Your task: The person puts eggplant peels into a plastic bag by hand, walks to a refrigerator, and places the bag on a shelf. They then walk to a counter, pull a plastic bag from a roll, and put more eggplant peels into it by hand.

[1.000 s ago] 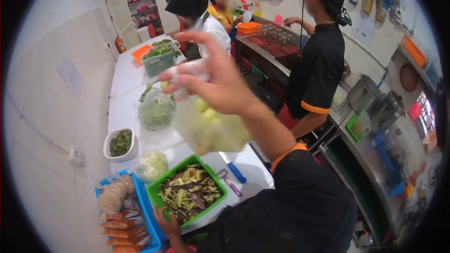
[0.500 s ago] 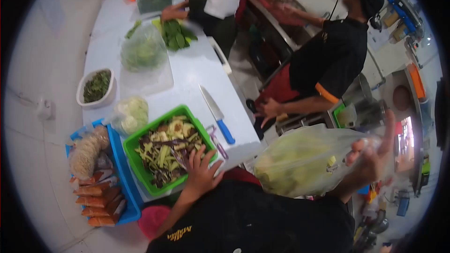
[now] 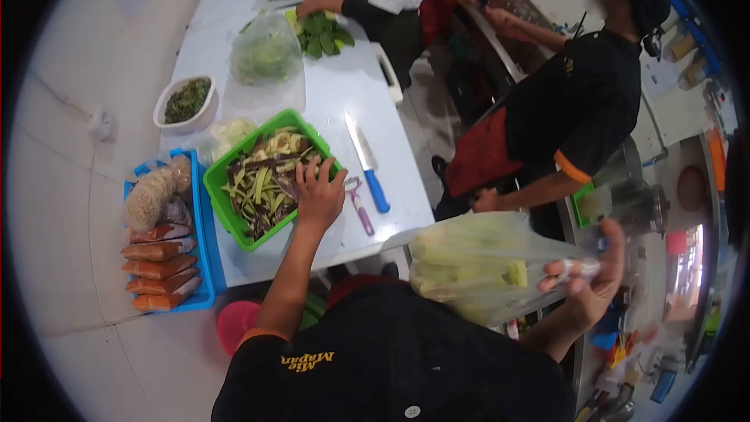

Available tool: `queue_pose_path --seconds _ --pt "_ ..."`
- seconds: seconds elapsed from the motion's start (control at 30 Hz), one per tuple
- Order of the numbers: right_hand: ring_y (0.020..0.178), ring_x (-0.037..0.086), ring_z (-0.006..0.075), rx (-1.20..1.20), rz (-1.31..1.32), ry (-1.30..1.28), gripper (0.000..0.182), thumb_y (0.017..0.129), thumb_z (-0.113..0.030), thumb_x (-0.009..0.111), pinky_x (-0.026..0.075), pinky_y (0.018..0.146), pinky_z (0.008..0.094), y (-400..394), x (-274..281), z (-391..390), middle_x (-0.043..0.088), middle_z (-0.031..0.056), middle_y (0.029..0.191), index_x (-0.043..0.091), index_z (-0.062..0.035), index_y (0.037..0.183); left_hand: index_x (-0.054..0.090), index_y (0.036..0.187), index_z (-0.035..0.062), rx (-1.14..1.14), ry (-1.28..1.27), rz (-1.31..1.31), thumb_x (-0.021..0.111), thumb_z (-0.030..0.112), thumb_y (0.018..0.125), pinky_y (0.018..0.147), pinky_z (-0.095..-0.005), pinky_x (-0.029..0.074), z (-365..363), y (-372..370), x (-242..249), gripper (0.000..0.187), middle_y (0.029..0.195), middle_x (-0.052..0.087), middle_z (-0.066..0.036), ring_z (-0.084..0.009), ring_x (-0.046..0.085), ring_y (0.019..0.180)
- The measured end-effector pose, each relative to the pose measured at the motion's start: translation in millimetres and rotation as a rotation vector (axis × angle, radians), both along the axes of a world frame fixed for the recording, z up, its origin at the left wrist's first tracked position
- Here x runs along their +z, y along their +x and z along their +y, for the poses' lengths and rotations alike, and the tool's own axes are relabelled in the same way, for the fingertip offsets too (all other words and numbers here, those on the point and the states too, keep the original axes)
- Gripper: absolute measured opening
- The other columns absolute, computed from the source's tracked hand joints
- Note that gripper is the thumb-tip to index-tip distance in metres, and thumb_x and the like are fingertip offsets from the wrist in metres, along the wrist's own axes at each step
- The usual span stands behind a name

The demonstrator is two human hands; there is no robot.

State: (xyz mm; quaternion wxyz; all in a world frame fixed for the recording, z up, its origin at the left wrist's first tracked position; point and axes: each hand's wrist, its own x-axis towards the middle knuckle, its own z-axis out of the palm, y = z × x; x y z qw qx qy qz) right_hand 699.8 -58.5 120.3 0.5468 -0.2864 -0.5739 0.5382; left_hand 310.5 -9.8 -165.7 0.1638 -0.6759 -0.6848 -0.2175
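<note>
My left hand (image 3: 319, 197) is at the near-right rim of a green plastic tub (image 3: 232, 224), its fingers bent over the edge. Inside the tub lie dark and pale green vegetable peelings (image 3: 254, 187). My right hand (image 3: 591, 280) grips the gathered neck of a clear plastic bag (image 3: 476, 266), which hangs beside the table, bulging with pale green vegetable pieces. Just right of the tub, a purple-handled peeler (image 3: 361, 207) lies on the white table (image 3: 320, 254). Beyond it is a knife (image 3: 369, 162) with a blue handle.
A blue bin (image 3: 207, 266) with bagged orange and beige foods stands left. Bagged pale vegetables (image 3: 233, 137) touch the tub's far side. Farther along are a white bowl of greens (image 3: 187, 101) and a bag of greens (image 3: 266, 51). Two co-workers (image 3: 582, 101) stand across the table.
The green tub has slid away from me along the table with my left hand, partly covering the bagged pale vegetables. My right hand still holds the bag. The view has shifted.
</note>
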Motion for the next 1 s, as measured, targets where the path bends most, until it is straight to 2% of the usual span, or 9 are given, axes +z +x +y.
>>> queue_pose_path --seconds 0.13,0.2,0.4,0.43,0.57,0.7,0.8,0.9,1.0 --pt "0.077 0.074 0.0379 0.105 0.063 -0.073 0.086 0.085 -0.001 0.072 0.062 0.073 0.0451 28 -19 7 0.070 0.0348 0.095 0.014 0.0041 0.149 0.065 0.124 0.0173 -0.321 -0.074 -0.100 0.078 0.033 0.078 0.113 -0.0558 0.028 -13 38 -26 0.050 0.144 0.048 -0.013 -0.0357 0.038 0.136" --pt "0.080 0.074 0.0383 0.198 0.051 -0.097 0.080 0.085 0.001 0.070 0.062 0.074 0.0468 42 -32 10 0.069 0.0350 0.096 0.020 0.0044 0.147 0.062 0.131 0.0166 -0.399 -0.428 -0.259 0.073 0.037 0.084 0.113 -0.0559 0.029 -31 64 -39 0.052 0.151 0.042 -0.017 -0.0390 0.034 0.141" --pt "0.091 0.074 0.0359 0.430 -0.103 -0.148 0.070 0.085 0.009 0.065 0.058 0.088 0.0464 45 -51 22 0.071 0.0317 0.099 0.029 0.0024 0.145 0.045 0.148 0.0159 -0.135 -0.514 -0.150 0.057 0.032 0.098 0.119 -0.0562 0.022 -63 72 -60 0.053 0.160 0.030 -0.019 -0.0405 0.023 0.150" --pt "0.103 0.071 0.0263 0.511 -0.028 -0.199 0.066 0.090 0.010 0.063 0.054 0.093 0.0393 44 -51 25 0.071 0.0267 0.110 0.031 0.0010 0.148 0.042 0.150 0.0137 -0.129 -0.510 -0.150 0.054 0.027 0.100 0.120 -0.0576 0.020 -66 66 -63 0.054 0.160 0.031 -0.021 -0.0433 0.024 0.149" --pt "0.110 0.069 0.0259 0.605 -0.020 -0.273 0.063 0.092 0.010 0.062 0.052 0.097 0.0366 22 -50 29 0.069 0.0242 0.118 0.033 0.0002 0.147 0.042 0.150 0.0118 -0.046 -0.433 -0.352 0.057 0.033 0.098 0.120 -0.0603 0.014 -82 53 -59 0.058 0.160 0.032 -0.019 -0.0460 0.022 0.148" --pt "0.124 0.061 0.0266 0.780 0.023 -0.271 0.060 0.092 0.011 0.059 0.047 0.104 0.0342 -1 -49 26 0.060 0.0232 0.132 0.035 -0.0003 0.146 0.045 0.145 0.0053 -0.229 -0.257 -0.606 0.068 0.051 0.088 0.119 -0.0632 0.012 -93 93 76 0.076 0.151 0.045 -0.017 -0.0458 0.035 0.142" --pt "0.127 0.059 0.0267 0.777 0.044 -0.219 0.059 0.093 0.010 0.059 0.047 0.104 0.0340 -18 -52 27 0.059 0.0227 0.134 0.035 -0.0007 0.146 0.050 0.137 0.0058 -0.724 -0.232 -0.798 0.076 0.044 0.083 0.117 -0.0584 0.025 -104 110 148 0.071 0.140 0.052 -0.016 -0.0424 0.048 0.132" --pt "0.129 0.057 0.0245 0.776 0.044 -0.241 0.056 0.095 0.010 0.055 0.047 0.104 0.0337 -30 -67 32 0.056 0.0203 0.139 0.035 -0.0014 0.145 0.053 0.128 0.0057 -0.550 -0.182 -0.879 0.083 0.031 0.077 0.106 -0.0498 0.041 -108 150 160 0.064 0.124 0.058 -0.015 -0.0381 0.058 0.116" --pt "0.131 0.056 0.0241 0.747 0.024 -0.228 0.051 0.096 0.009 0.052 0.049 0.105 0.0345 -43 -90 34 0.058 0.0185 0.138 0.037 -0.0020 0.144 0.056 0.123 0.0078 -0.343 -0.005 -0.608 0.084 0.019 0.071 0.092 -0.0436 0.047 -98 143 127 0.060 0.114 0.058 -0.014 -0.0356 0.059 0.107"
